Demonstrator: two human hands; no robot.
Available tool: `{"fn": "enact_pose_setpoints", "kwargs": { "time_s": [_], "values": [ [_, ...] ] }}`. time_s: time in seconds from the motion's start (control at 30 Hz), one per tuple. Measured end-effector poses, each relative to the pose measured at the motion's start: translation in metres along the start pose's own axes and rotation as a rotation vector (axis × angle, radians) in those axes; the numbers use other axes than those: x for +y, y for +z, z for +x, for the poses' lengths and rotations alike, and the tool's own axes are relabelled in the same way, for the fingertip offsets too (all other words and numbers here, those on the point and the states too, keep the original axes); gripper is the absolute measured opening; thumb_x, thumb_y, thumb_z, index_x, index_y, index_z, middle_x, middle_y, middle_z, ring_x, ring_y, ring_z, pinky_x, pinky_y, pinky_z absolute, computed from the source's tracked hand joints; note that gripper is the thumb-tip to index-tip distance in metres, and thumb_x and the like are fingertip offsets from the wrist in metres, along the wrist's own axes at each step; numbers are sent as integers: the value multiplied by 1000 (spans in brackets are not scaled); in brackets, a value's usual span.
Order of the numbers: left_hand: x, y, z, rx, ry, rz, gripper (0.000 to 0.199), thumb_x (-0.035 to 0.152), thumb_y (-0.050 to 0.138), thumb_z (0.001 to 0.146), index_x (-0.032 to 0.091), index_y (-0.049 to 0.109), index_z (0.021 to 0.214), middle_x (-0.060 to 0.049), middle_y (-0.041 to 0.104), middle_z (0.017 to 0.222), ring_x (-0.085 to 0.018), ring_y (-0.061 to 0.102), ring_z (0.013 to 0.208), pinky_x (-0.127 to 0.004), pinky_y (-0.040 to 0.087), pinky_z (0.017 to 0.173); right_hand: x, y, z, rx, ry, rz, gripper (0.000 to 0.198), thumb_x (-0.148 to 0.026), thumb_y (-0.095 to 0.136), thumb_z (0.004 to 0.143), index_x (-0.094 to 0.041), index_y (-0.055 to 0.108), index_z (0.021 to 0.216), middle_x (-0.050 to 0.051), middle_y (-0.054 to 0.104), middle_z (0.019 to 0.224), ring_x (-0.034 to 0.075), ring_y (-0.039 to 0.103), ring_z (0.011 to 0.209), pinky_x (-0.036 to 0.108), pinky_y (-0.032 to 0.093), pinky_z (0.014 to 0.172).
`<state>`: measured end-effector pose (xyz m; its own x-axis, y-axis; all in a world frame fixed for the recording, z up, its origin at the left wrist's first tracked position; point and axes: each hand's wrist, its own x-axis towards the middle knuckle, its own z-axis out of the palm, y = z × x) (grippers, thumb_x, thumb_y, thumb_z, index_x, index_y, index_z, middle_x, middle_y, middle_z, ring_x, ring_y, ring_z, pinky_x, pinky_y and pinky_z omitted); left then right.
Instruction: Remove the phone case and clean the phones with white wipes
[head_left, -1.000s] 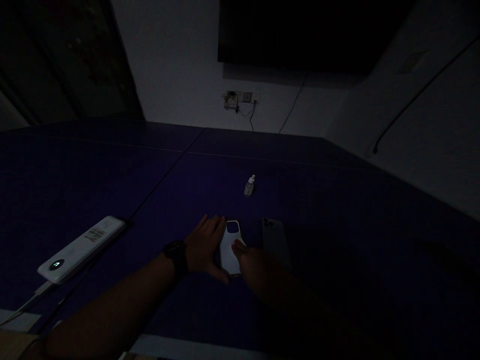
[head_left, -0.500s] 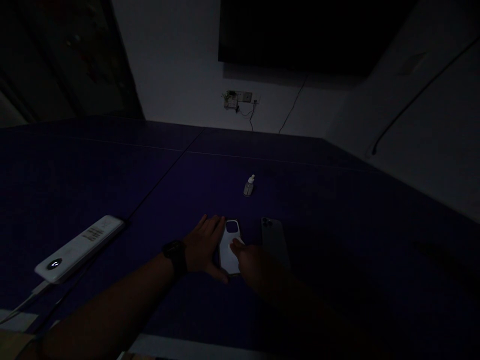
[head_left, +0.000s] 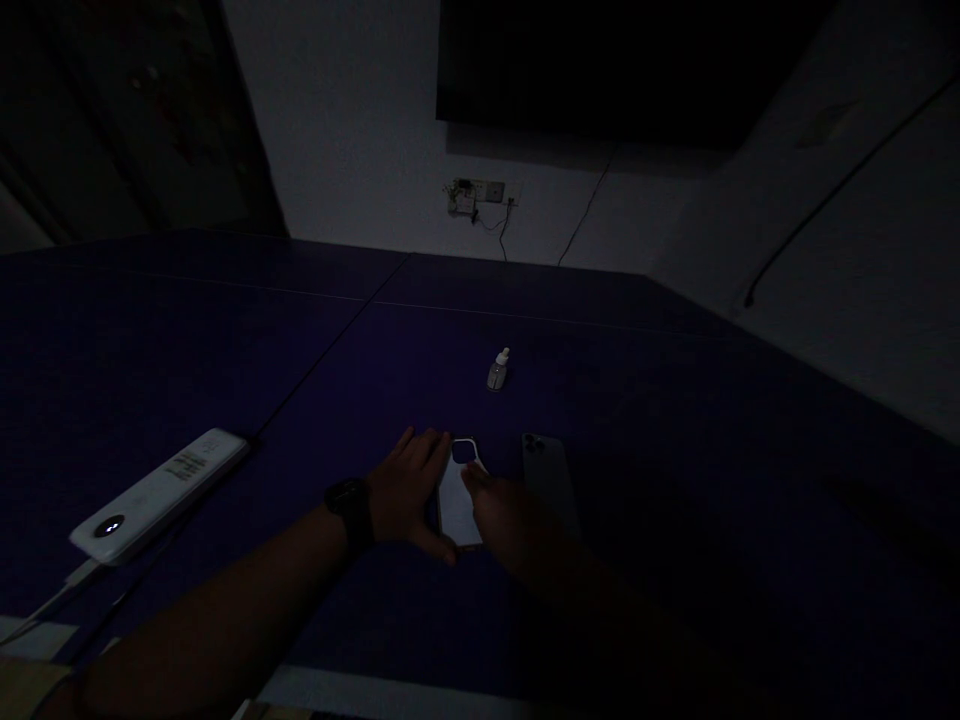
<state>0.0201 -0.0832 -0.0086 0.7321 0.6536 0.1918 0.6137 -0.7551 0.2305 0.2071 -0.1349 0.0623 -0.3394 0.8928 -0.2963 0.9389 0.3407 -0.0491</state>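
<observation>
A white phone case (head_left: pixel 456 505) lies on the dark purple tabletop, its camera cutout towards the far side. My left hand (head_left: pixel 409 490), with a black watch at the wrist, steadies the case along its left edge: the index finger is at the upper corner and the thumb near the lower one. Over the case's right side, my right hand (head_left: pixel 504 512) is closed, its fingertips pressed on the white surface. Whatever those fingers may hold is hidden in the dim light. Just right of that hand lies a grey phone (head_left: pixel 550 480), camera side up, partly covered by the hand.
Beyond the case stands a small dropper bottle (head_left: pixel 497 372). A white power bank (head_left: pixel 161 495) with a lit display and a cable lies at the left. Wall sockets (head_left: pixel 484 195) and a dark screen (head_left: pixel 622 70) are at the back.
My right hand's fingertips have slid a little farther up the phone case, towards the camera cutout. My left hand has stayed where it was.
</observation>
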Motion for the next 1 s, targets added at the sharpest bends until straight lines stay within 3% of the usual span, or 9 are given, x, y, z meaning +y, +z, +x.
{"fn": "enact_pose_setpoints", "kwargs": {
  "time_s": [0.1, 0.27, 0.47, 0.67, 0.87, 1.0],
  "values": [
    [0, -1, 0, -13, 0, 4, 144, 97, 56, 55, 6, 10, 157, -34, 33, 153, -50, 32, 142, -68, 18, 116, 2, 2, 5, 35, 6, 30, 49, -7, 30, 98, -9, 50, 143, 21, 59, 139, 26, 70, 109, 35, 56, 89],
    [1, -1, 0, -5, 10, -7, 145, 96, 58, 54, 5, 9, 156, -35, 33, 153, -50, 33, 142, -69, 19, 115, 2, 6, 1, -50, -46, 8, 46, -6, 41, 93, -11, 59, 135, 20, 55, 143, 26, 70, 110, 31, 55, 91],
    [0, 0, 0, 3, 7, -7, 144, 97, 57, 54, 6, 11, 156, -35, 34, 152, -50, 33, 141, -69, 19, 115, 5, 2, 8, 37, 3, 16, 51, -7, 30, 98, -14, 50, 144, 16, 55, 145, 23, 67, 115, 30, 54, 95],
    [2, -2, 0, 4, 4, -3, 145, 97, 57, 54, 7, 8, 157, -34, 32, 153, -50, 33, 141, -70, 20, 115, 1, 4, -1, -76, -66, -46, 49, -7, 37, 94, -10, 55, 140, 18, 51, 148, 28, 69, 111, 34, 57, 91],
    [5, -5, 1, -21, -21, 3, 145, 98, 55, 53, 4, 14, 156, -35, 35, 151, -49, 33, 142, -68, 21, 116, 2, 6, 5, 41, 10, -5, 50, -6, 30, 97, -13, 53, 141, 17, 53, 146, 25, 69, 111, 34, 56, 91],
    [5, -5, 1, -19, -23, -9, 146, 98, 56, 53, 2, 15, 155, -37, 33, 152, -50, 34, 141, -69, 21, 115, 0, 7, -6, -53, -72, -46, 46, -6, 41, 93, -10, 60, 134, 20, 58, 140, 26, 70, 109, 32, 57, 90]
  ]
}}
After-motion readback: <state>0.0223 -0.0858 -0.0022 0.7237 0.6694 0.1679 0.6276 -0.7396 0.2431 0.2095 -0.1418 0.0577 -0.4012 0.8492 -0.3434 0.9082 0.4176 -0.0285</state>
